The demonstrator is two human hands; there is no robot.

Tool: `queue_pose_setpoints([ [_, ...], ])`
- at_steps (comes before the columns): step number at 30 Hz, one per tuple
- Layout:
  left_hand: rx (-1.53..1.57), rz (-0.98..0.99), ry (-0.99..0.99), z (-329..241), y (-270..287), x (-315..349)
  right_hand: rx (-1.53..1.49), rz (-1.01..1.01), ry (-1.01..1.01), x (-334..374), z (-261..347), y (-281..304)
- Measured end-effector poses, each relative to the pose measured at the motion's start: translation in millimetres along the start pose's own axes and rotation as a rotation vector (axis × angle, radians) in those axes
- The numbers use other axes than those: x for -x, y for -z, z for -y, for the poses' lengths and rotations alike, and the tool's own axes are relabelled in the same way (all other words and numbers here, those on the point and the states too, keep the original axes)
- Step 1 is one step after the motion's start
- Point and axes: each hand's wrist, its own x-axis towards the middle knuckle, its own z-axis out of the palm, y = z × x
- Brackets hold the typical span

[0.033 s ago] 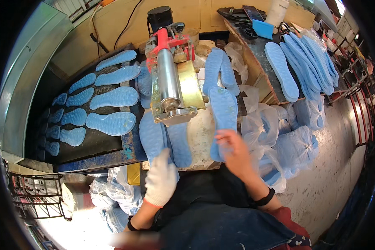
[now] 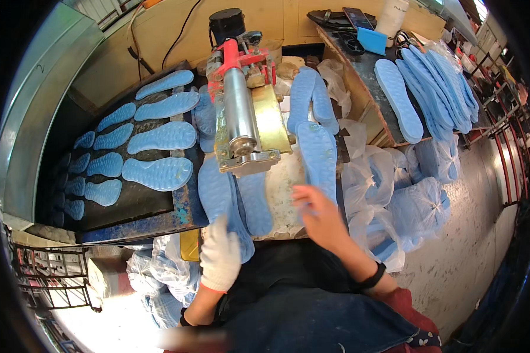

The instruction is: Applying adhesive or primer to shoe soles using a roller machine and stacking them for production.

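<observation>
My left hand (image 2: 220, 259), in a white knit glove, is at the near end of a pair of blue insoles (image 2: 215, 191) left of the machine's front. Its blurred fingers point forward, somewhat apart, over the insole's left edge. My bare right hand (image 2: 325, 220) hovers over the worktop's front edge, left of a long blue insole (image 2: 318, 154). Motion smears its bent fingers, so I cannot tell whether they hold anything. Between the hands another blue insole (image 2: 256, 203) lies below the roller press (image 2: 241, 112), which has a steel roller and red frame.
On the left, rows of blue insoles (image 2: 162, 137) lie on a dark conveyor (image 2: 141, 206) leading out of a metal housing (image 2: 47, 88). More insoles (image 2: 439, 88) are heaped on the right table (image 2: 365, 76). Bagged insoles (image 2: 418, 206) stand on the floor beneath it.
My right hand has moved left, away from the long insole. My gloved left hand has shifted slightly left and back, uncovering more of the insole's near end.
</observation>
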Motion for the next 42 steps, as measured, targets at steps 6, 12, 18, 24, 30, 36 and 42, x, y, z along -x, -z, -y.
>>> queue_pose_setpoints([
  [6,-0.285,-0.220,-0.070,45,-16,8,0.601,0.076,-0.071,-54,-38,-100],
  [12,0.079,0.038,0.347,54,-21,6,0.116,-0.015,-0.222,-78,-69,-115],
  [18,0.130,0.010,0.368,63,-41,-2,-0.077,0.134,-0.374,-99,-85,-125],
  [24,0.170,-0.040,0.295,60,-37,4,0.612,0.041,-0.083,-81,-35,-116],
  [30,0.152,0.007,0.337,44,-35,-2,0.690,0.112,-0.194,-48,-5,-80],
  [36,0.188,-0.175,0.158,25,-37,-19,0.629,0.114,-0.140,-51,-21,-90],
  [42,0.476,-0.008,0.508,21,-23,-56,0.354,0.107,-0.235,-52,-20,-87],
])
